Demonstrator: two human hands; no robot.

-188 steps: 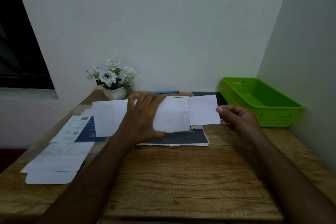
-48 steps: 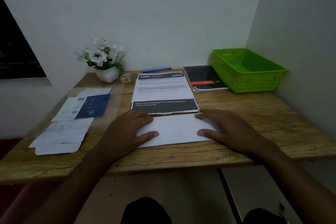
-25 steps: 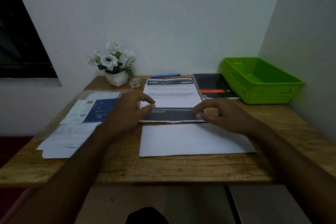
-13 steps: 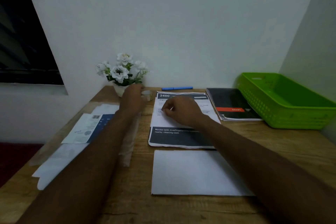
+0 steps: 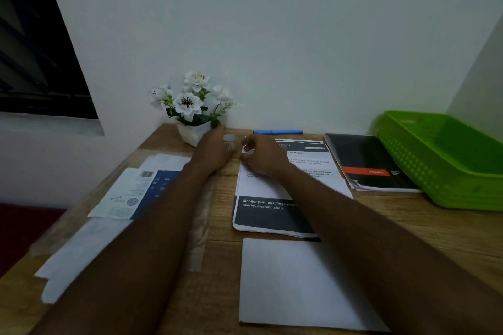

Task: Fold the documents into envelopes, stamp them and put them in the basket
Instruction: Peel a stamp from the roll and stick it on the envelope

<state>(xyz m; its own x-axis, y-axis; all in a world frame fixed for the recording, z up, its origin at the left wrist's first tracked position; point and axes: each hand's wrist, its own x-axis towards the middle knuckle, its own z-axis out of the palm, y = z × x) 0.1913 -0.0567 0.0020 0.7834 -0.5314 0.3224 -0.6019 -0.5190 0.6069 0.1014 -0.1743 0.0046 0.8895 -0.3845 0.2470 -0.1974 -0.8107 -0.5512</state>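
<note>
hands (image 5: 215, 151) at jar (image 5: 230, 141) near wall (image 5: 272, 49), envelope (image 5: 294, 283) apart

Light is dim and flat: a cool greenish cast on the white wall (image 5: 272, 35), faint soft shadows on the counter (image 5: 224, 221). The wide lens slants the dark window (image 5: 32, 62) at left and stretches the green basket (image 5: 449, 166) at right. The left-edge papers (image 5: 89, 242) are smeared.

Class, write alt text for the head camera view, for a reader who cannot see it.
The left hand and right hand reach to a small pale object beside a pot of white flowers at the far edge of a wooden desk. A white envelope lies nearest, a printed sheet beyond it, a green basket at the right.
</note>
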